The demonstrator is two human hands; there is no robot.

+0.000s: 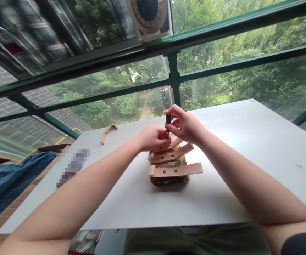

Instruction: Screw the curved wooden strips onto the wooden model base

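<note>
1. Wooden slats (172, 156), pale, curved and drilled with holes, are stacked mid-bench on a brown block (170, 180).
2. The right hand (186, 125) has its grip pinched shut on a black tool (168, 120), upright over the top slat. The left hand (153, 137) grips that slat.
3. The white bench (248, 148) lies open to the right. A loose slat (108, 133) sits well apart, far left.

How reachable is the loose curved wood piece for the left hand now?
Likely yes: only bare table lies between the left hand and the curved wood piece, but that hand holds the wooden assembly.
</note>
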